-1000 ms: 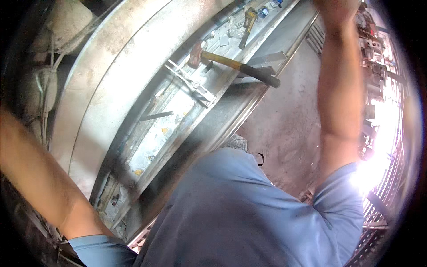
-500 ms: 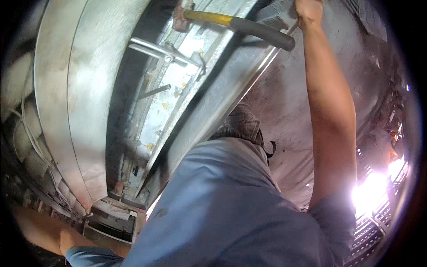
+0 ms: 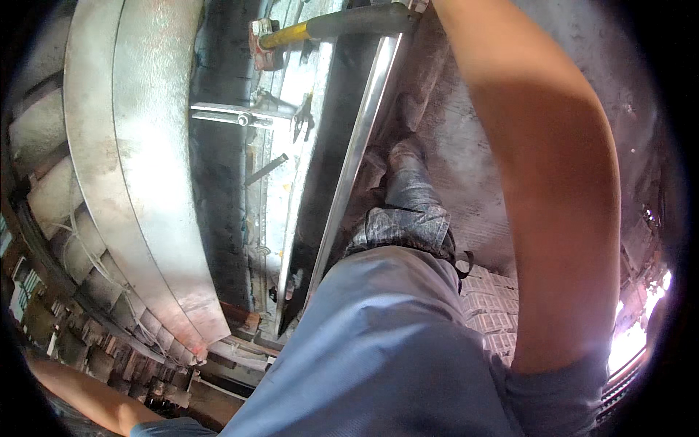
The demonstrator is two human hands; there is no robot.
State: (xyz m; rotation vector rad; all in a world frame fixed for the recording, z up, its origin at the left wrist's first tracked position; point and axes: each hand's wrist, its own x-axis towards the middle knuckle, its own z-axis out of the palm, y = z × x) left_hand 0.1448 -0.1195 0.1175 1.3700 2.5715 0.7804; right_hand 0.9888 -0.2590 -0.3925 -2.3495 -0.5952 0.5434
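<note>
My right arm (image 3: 557, 204), bare below its blue sleeve, rises along the right side of the frame and runs out through the top edge, so my right hand lies beyond the picture and I cannot tell whether its fingers are curled around something or spread. My left forearm (image 3: 87, 393) slants into the dark lower left corner; that hand is out of sight too, and I cannot tell how its fingers stand. The thing nearest my right arm is a heavy hammer with a worn reddish metal head and a yellow-and-black handle (image 3: 331, 28), lying crosswise at the top centre, its head to the left and its black grip reaching toward the upper end of a shiny straight metal rail (image 3: 357, 153). Below the hammer, in the upper middle, a silver slotted metal bar with a round bolt (image 3: 244, 118) lies level, its right end over a long pale metal ledge (image 3: 275, 207). A short dark grey rod (image 3: 266, 170) slants just under it. A broad curved panel of whitish metal (image 3: 149, 167) sweeps down the left side, with thin pale cables (image 3: 95, 255) farther left. My blue shirt (image 3: 364, 328) fills the lower centre, above it my dusty dark trousers (image 3: 397, 226) and a black strap loop (image 3: 464, 264). White-violet glare burns at the lower right.
</note>
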